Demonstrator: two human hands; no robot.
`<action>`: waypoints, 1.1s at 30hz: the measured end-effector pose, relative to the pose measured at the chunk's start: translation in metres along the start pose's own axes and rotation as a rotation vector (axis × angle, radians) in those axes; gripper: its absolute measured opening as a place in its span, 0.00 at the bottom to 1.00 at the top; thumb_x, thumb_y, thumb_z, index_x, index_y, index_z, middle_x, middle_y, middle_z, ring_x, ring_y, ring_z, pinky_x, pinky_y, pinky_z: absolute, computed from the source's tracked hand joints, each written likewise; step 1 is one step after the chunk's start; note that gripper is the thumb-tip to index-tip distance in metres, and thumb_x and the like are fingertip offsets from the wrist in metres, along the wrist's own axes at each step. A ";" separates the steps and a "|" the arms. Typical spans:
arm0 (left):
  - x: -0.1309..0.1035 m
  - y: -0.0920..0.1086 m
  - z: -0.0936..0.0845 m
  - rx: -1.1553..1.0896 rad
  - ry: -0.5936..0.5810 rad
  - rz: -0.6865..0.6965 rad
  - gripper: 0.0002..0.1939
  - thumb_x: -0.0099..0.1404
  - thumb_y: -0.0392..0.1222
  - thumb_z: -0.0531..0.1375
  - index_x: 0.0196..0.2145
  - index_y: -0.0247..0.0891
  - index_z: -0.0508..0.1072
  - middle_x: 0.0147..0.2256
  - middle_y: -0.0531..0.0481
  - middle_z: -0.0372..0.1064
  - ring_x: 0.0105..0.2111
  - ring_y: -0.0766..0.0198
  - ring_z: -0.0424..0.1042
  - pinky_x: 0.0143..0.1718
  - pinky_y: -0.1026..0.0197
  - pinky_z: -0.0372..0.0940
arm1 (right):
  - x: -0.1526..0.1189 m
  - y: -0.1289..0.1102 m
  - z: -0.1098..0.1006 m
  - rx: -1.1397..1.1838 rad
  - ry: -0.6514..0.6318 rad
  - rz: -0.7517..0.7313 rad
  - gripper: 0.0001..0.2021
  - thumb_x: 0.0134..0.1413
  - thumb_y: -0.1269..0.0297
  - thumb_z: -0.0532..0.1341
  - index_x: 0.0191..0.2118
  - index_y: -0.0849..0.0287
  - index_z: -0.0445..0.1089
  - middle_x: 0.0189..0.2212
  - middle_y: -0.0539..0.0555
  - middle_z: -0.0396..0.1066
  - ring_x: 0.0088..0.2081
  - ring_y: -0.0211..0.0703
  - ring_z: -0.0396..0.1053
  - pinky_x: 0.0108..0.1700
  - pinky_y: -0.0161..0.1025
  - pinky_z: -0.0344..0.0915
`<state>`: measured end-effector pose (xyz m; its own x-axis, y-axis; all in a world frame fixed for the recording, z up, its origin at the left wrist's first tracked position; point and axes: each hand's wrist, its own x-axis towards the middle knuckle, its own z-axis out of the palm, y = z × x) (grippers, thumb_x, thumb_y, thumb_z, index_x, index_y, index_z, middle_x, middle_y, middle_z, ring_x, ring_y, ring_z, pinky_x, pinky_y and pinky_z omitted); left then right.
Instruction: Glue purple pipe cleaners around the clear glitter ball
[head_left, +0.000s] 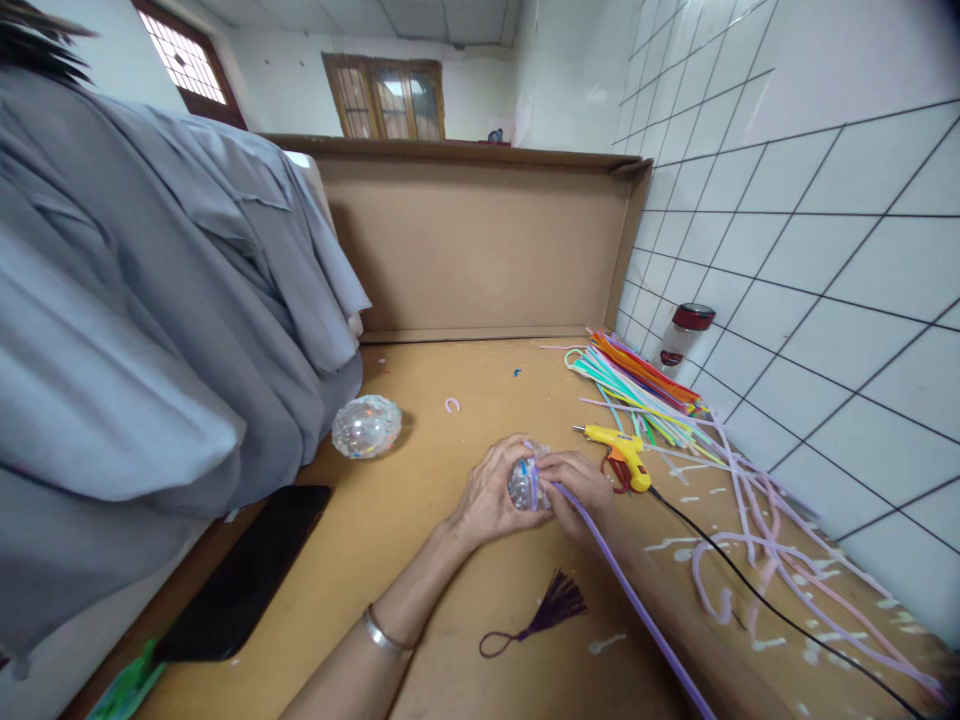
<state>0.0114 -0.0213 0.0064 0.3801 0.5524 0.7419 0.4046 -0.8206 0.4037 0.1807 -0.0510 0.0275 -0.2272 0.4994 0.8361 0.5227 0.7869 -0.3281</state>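
Observation:
My left hand is closed around a small clear ball with coloured specks. A long lilac pipe cleaner crosses the ball and trails off toward the bottom edge. My right hand pinches this pipe cleaner against the ball's right side. Just right of that hand lies a yellow hot glue gun, its nozzle pointing left. Below the hands is a dark purple tassel with a loop. A second clear, speckled ball, larger, rests to the left.
Bundled coloured pipe cleaners lie by the tiled wall, with loose lilac ones nearer me. The gun's black cord runs among them. A red-lidded jar stands behind. At left are a black flat object and grey cloth. Cardboard closes the back.

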 end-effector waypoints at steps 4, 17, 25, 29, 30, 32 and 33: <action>0.001 0.002 -0.002 0.009 -0.043 -0.021 0.38 0.49 0.49 0.70 0.54 0.44 0.59 0.54 0.40 0.65 0.54 0.49 0.69 0.52 0.47 0.70 | 0.001 -0.002 -0.001 0.016 -0.012 0.046 0.07 0.60 0.70 0.56 0.35 0.55 0.70 0.36 0.54 0.76 0.39 0.42 0.74 0.42 0.42 0.70; -0.001 0.004 -0.002 0.023 -0.057 -0.048 0.36 0.48 0.49 0.71 0.52 0.42 0.64 0.54 0.40 0.65 0.54 0.50 0.70 0.52 0.48 0.70 | -0.001 0.001 -0.002 0.094 -0.004 0.142 0.06 0.61 0.68 0.57 0.36 0.55 0.71 0.38 0.55 0.74 0.42 0.42 0.73 0.44 0.40 0.71; -0.002 0.003 0.000 0.037 -0.037 -0.054 0.37 0.47 0.49 0.71 0.52 0.42 0.63 0.54 0.39 0.66 0.54 0.48 0.69 0.53 0.46 0.69 | -0.003 -0.004 0.000 0.083 0.074 0.182 0.06 0.60 0.68 0.57 0.34 0.56 0.70 0.37 0.54 0.73 0.39 0.42 0.73 0.42 0.40 0.71; -0.004 -0.002 0.003 0.026 0.012 -0.040 0.42 0.46 0.48 0.72 0.55 0.43 0.59 0.54 0.40 0.66 0.55 0.49 0.69 0.54 0.45 0.68 | -0.003 -0.009 -0.001 0.038 0.122 0.194 0.05 0.60 0.68 0.57 0.35 0.55 0.70 0.35 0.54 0.73 0.38 0.43 0.73 0.41 0.41 0.70; -0.004 -0.003 0.003 0.026 0.023 -0.050 0.42 0.46 0.48 0.72 0.55 0.44 0.58 0.54 0.41 0.66 0.55 0.49 0.69 0.54 0.45 0.68 | -0.003 -0.010 -0.001 0.015 0.134 0.186 0.05 0.60 0.69 0.56 0.35 0.55 0.69 0.35 0.54 0.73 0.38 0.43 0.72 0.41 0.42 0.70; -0.005 -0.006 0.003 0.034 0.029 -0.066 0.42 0.46 0.48 0.72 0.55 0.44 0.58 0.55 0.41 0.66 0.55 0.50 0.69 0.54 0.45 0.68 | -0.004 -0.011 -0.001 -0.038 0.144 0.179 0.06 0.61 0.69 0.56 0.35 0.55 0.69 0.34 0.54 0.72 0.38 0.44 0.72 0.41 0.42 0.70; -0.005 -0.008 0.003 0.043 0.028 -0.071 0.42 0.46 0.48 0.72 0.55 0.43 0.58 0.55 0.41 0.65 0.55 0.49 0.69 0.55 0.45 0.68 | -0.005 -0.011 0.000 -0.067 0.144 0.185 0.06 0.61 0.68 0.55 0.35 0.55 0.68 0.34 0.54 0.71 0.38 0.44 0.71 0.40 0.42 0.69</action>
<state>0.0086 -0.0175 -0.0024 0.3257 0.6040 0.7274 0.4653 -0.7721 0.4328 0.1761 -0.0621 0.0267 -0.0050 0.5722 0.8201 0.5991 0.6584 -0.4557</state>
